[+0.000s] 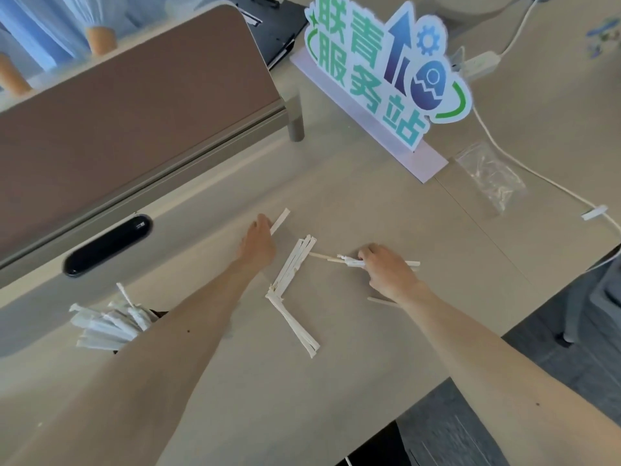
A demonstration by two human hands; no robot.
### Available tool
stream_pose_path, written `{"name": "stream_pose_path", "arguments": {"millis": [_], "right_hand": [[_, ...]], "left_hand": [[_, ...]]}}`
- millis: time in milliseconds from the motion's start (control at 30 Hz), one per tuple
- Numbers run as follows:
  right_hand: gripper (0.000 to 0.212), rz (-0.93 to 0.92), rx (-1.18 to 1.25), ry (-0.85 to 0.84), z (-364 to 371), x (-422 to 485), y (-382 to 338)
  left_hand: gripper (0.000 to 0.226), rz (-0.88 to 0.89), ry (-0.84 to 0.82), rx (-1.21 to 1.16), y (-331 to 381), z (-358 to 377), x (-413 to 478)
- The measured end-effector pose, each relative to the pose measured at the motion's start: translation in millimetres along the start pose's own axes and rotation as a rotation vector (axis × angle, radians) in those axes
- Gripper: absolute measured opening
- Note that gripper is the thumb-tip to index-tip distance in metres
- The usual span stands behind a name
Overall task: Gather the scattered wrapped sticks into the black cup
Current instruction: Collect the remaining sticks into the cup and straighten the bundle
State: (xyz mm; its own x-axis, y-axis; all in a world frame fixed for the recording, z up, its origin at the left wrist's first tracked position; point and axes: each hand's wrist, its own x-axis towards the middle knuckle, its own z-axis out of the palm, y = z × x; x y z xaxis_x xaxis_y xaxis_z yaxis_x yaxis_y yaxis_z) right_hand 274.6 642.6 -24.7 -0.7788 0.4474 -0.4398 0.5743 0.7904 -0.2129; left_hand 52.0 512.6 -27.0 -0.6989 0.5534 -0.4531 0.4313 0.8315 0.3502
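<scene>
White paper-wrapped sticks lie on the beige table. My left hand (257,242) pinches the lower end of one wrapped stick (280,220) at the far side. My right hand (386,269) is closed on a few sticks (347,261), some of them bare wood. Between my hands lies one bundle of wrapped sticks (294,264), and a second bundle (295,326) angles off below it. Another bare stick (378,300) peeks out under my right wrist. The black cup (154,312) at the left is mostly hidden by my left forearm and holds several wrapped sticks (107,326).
A brown desk divider (134,105) stands at the back left, with a black oval cable slot (107,243) in front of it. A standing sign (379,72) is at the back. A clear plastic bag (490,176) and a white cable (537,176) lie on the right.
</scene>
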Motion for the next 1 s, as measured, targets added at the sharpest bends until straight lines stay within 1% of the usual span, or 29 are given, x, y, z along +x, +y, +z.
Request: {"name": "stream_pose_path", "arguments": {"millis": [67,133,167,267,300,333,400,467,567,733,833,900,1000], "right_hand": [[0.034,0.02,0.012,-0.007,-3.6,-0.9,-2.4],[0.036,0.056,0.031,-0.002,-8.5,-1.9,-4.0],[0.038,0.078,0.039,0.002,-10.5,-2.6,-4.0],[0.039,0.127,0.084,0.007,-11.5,-8.0,-0.2],[0.039,0.135,0.095,0.009,-10.0,-10.0,1.6],[0.039,0.136,0.101,0.011,-7.5,-11.8,3.0],[0.032,0.133,0.102,0.02,-1.2,-13.7,3.5],[0.027,0.132,0.093,0.039,4.1,-12.9,0.7],[0.033,0.12,0.107,0.057,7.7,-7.2,-6.8],[0.035,0.105,0.117,0.053,10.3,7.7,-17.8],[0.03,0.081,0.056,0.042,6.8,13.9,-23.8],[0.029,0.076,-0.011,0.027,4.8,14.7,-26.1],[0.034,0.087,-0.11,0.018,2.1,13.0,-27.1]], "left_hand": [[0.036,0.016,-0.044,-0.036,0.1,4.9,-8.3],[0.025,0.024,-0.088,-0.067,1.4,12.3,-16.0],[0.024,0.015,-0.116,-0.069,2.2,15.2,-20.2],[0.053,0.028,-0.194,0.023,3.0,23.0,-30.4],[0.055,0.041,-0.188,0.065,3.9,25.8,-33.0],[0.051,0.044,-0.176,0.097,4.9,27.6,-35.3],[0.037,0.051,-0.135,0.142,5.5,30.5,-36.5],[0.028,0.078,-0.112,0.186,3.4,32.5,-37.1],[0.024,0.112,-0.104,0.235,-2.6,31.7,-38.8],[0.021,0.155,-0.01,0.249,-6.3,17.6,-38.9],[0.021,0.165,0.079,0.262,-6.3,3.9,-42.3],[0.019,0.232,0.138,0.27,-10.2,-1.5,-39.7],[0.015,0.31,0.145,0.228,-15.1,-8.6,-38.7]]}}
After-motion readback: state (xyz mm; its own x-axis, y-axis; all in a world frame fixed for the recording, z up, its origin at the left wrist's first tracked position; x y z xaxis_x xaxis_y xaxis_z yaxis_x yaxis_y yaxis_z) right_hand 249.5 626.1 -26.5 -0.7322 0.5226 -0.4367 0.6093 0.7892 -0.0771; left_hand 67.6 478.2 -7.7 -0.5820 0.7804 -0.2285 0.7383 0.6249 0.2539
